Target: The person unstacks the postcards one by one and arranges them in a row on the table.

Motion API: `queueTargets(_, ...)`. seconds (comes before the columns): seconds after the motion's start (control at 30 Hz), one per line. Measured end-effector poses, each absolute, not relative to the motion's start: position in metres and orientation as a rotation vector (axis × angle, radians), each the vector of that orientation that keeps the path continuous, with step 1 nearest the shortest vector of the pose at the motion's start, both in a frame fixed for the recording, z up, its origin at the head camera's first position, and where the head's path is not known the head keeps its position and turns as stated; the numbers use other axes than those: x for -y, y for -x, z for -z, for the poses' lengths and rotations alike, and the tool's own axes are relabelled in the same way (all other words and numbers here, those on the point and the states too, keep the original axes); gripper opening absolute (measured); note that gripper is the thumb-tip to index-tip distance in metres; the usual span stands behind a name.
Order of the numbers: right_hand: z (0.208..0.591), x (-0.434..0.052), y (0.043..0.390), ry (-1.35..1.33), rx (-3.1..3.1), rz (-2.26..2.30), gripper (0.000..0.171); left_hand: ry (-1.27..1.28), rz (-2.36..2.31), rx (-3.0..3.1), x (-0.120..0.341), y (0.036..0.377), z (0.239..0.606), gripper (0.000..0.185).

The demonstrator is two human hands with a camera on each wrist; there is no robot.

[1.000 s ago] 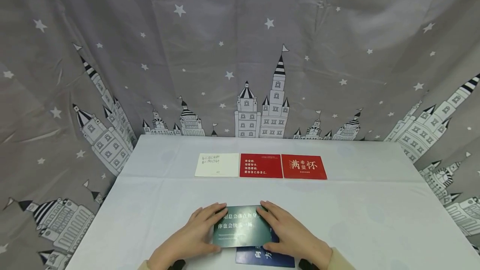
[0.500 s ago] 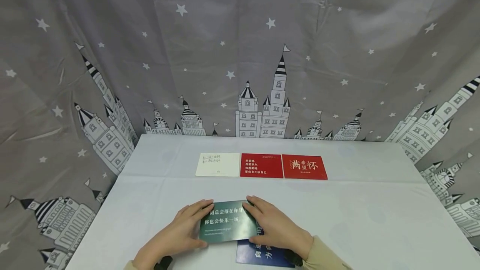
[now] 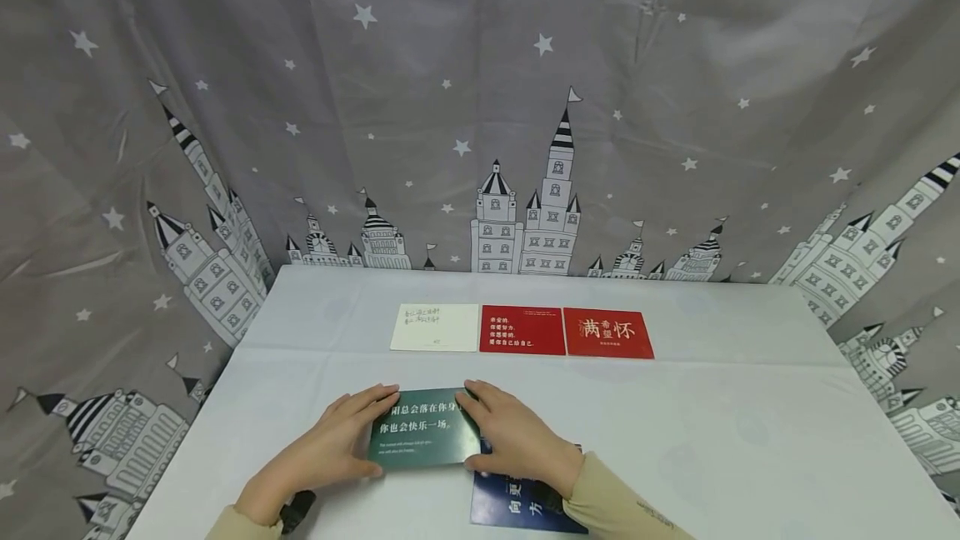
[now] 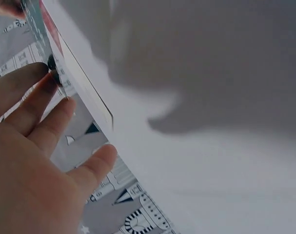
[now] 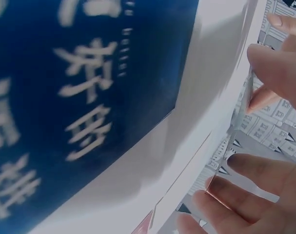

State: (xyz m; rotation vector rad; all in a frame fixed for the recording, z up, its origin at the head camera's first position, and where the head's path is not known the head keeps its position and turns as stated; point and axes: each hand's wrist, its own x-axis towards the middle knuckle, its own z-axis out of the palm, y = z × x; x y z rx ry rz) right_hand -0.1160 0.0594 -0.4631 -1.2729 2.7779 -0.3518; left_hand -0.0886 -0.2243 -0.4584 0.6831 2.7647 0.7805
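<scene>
A dark green card [image 3: 426, 440] with white lettering is held level between both hands over the near part of the table. My left hand [image 3: 318, 452] grips its left edge between thumb and fingers. At the opposite edge, my right hand [image 3: 521, 444] pinches it the same way, fingertips on the far corner and thumb at the near one. The wrist views show the card edge-on, raised above the white cloth. Beneath the right hand and wrist lies a blue card [image 3: 497, 505] with white characters, partly hidden; it also fills much of the right wrist view.
Farther back, a cream card [image 3: 435, 328], a red card [image 3: 522, 330] and another red card [image 3: 609, 334] lie side by side in a row. The table has a white cloth [image 3: 720, 432]. A grey curtain [image 3: 420, 107] printed with castles and stars hangs behind.
Both hands have carried the green card leftward and slightly away from the body, uncovering more of the blue card. The row at the back has stayed put.
</scene>
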Motion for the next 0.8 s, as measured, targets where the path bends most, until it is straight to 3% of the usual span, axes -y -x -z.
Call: queueTargets(0.8, 0.471, -0.003, 0.131, 1.235, -2.833, 0.287, 0.078, -0.636, -0.608, -2.823, 0.266, 0.109, 0.460, 0.095)
